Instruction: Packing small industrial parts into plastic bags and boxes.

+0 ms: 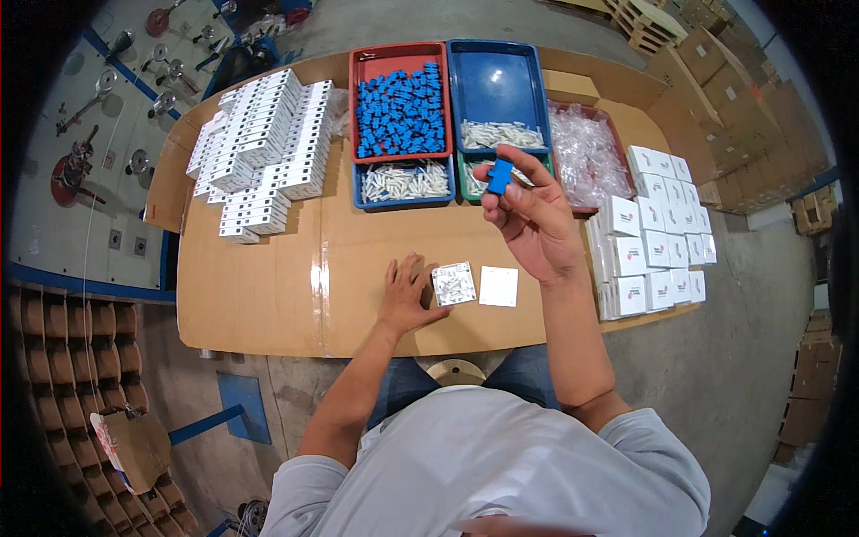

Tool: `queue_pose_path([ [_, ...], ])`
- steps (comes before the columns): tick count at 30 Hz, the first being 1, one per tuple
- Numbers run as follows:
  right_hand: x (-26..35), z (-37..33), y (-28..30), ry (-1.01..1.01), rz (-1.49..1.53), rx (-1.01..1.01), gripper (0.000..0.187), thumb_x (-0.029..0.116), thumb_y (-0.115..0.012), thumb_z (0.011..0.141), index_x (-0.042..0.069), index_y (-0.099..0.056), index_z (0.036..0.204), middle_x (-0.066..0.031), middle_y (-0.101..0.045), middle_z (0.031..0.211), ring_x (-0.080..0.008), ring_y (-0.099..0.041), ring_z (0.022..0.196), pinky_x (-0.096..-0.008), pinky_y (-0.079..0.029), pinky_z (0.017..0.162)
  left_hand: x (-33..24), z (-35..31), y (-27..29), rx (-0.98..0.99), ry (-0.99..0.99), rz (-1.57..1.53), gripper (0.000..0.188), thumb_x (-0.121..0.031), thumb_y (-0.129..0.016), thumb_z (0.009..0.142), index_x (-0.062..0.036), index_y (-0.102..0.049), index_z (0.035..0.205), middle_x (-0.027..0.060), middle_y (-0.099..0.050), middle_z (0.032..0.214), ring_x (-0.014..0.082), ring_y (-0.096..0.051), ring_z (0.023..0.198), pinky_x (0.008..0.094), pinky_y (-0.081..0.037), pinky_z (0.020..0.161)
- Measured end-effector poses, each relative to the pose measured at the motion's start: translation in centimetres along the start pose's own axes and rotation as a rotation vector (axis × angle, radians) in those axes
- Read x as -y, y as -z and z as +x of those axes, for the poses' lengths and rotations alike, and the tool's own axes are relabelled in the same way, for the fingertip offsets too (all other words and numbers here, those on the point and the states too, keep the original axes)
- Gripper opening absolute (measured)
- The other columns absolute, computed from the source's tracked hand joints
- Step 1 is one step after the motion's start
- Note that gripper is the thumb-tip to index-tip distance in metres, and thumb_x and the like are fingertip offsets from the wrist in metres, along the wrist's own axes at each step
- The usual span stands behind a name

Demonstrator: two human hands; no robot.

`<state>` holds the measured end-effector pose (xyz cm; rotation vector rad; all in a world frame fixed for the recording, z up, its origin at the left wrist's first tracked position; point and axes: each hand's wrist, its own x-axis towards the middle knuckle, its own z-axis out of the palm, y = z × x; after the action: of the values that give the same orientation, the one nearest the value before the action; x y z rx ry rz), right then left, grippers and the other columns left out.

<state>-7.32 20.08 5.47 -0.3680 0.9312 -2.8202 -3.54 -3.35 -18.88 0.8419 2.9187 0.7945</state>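
Raised over the trays' near edge, my right hand point(543, 224) pinches a small blue plastic piece point(499, 176) between thumb and fingers. My left hand point(407, 295) rests on the cardboard tabletop with its fingers spread and nothing in its grasp. Its thumb reaches to the lower left corner of an open white square box point(455, 285); whether they touch, I cannot tell. Small white and clear parts lie inside that box. A flat white square point(498, 286), perhaps a lid, lies just right of it.
Ahead stand a red tray point(396, 54) of blue pieces, a blue tray point(497, 80) and a smaller blue tray point(403, 205) with white plugs. A red tray point(583, 212) holds clear plastic bags. White boxes are stacked at left point(259, 143) and right point(658, 242).
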Motion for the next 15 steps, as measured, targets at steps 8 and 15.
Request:
queue_pose_path([
  [8, 0.3, -2.0, -0.9, -0.029, -0.007, 0.008, 0.041, 0.006, -0.053, 0.101, -0.003, -0.049, 0.141, -0.0256, -0.064, 0.126, -0.0245, -0.072, 0.100, -0.0320, -0.062, 0.087, -0.7, -0.1, 0.2, -0.007, 0.029, -0.039, 0.095, -0.060, -0.082, 0.065, -0.0156, -0.049, 0.143, 0.0171, -0.043, 0.146, 0.0335, -0.035, 0.144, 0.0586, -0.015, 0.122],
  [15, -0.8, -2.4, -0.3, -0.069, 0.007, -0.024, 0.033, 0.016, -0.053, 0.104, -0.001, -0.053, 0.133, -0.0256, -0.066, 0.122, -0.0266, -0.073, 0.098, -0.0332, -0.062, 0.084, -0.6, -0.6, -0.1, 0.023, 0.050, -0.017, 0.092, -0.061, -0.081, 0.067, -0.0143, -0.050, 0.140, 0.0166, -0.042, 0.147, 0.0338, -0.035, 0.143, 0.0586, -0.015, 0.122],
])
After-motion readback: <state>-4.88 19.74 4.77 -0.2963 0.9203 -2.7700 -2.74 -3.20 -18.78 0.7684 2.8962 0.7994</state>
